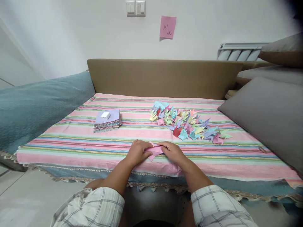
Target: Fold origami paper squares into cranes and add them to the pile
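Observation:
A pink sheet of origami paper (154, 152), partly folded, lies on the striped cloth near its front edge. My left hand (139, 152) grips its left side, thumb and fingers closed on the paper. On the opposite side, my right hand (172, 152) has its fingers pressed on the paper's right edge. Beyond my hands spreads a pile of folded paper cranes (187, 124) in many colours. A stack of square paper (107, 124) sits to the left, with a small white box-shaped object (105, 115) on top.
The striped cloth (78, 145) covers the seat, backed by a brown backrest (163, 78). A blue-covered armrest (47, 101) bounds the left, grey cushions (265, 116) the right. A small brownish item (262, 149) lies near the cushions. A pink note (168, 27) hangs on the wall.

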Available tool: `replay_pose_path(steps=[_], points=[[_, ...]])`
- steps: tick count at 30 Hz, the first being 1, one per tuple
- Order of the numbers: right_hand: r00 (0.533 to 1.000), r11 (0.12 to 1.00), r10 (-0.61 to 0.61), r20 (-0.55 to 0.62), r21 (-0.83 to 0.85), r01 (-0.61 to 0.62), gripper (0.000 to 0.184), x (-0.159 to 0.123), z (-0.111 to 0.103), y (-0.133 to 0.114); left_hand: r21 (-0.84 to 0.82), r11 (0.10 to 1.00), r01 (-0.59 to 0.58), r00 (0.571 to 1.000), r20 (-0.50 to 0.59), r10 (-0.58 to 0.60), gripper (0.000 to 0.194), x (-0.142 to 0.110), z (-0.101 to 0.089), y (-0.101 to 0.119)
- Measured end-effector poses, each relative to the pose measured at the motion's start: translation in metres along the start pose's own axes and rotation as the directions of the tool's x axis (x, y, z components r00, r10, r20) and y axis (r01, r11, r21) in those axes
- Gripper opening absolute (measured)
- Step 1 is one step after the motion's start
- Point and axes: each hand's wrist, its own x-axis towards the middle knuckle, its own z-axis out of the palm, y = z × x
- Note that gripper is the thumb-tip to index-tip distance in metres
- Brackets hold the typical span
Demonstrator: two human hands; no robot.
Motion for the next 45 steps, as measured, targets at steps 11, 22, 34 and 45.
replay_pose_path(steps=[11,22,34,45], points=[[0.996,0.993,-0.075,0.052,-0.086,0.080,0.034,0.000,0.000,-0.001,-0.003,0.997,0.076,0.997,-0.019,-0.077,0.035,-0.001,-0.004,-0.015],[0.996,0.992,-0.065,0.061,-0.107,0.071,0.034,0.000,-0.001,-0.004,0.005,0.999,-0.047,0.998,-0.037,0.047,0.032,-0.006,-0.013,-0.017],[0.998,0.992,-0.041,0.049,-0.114,0.046,0.033,0.000,-0.001,-0.005,-0.066,0.995,0.074,0.997,-0.010,-0.075,0.025,-0.010,-0.018,-0.026],[0.998,0.993,-0.039,0.046,-0.108,0.044,0.032,0.001,0.000,-0.003,0.012,0.995,0.098,0.994,-0.041,-0.097,0.024,-0.006,-0.004,-0.025]])
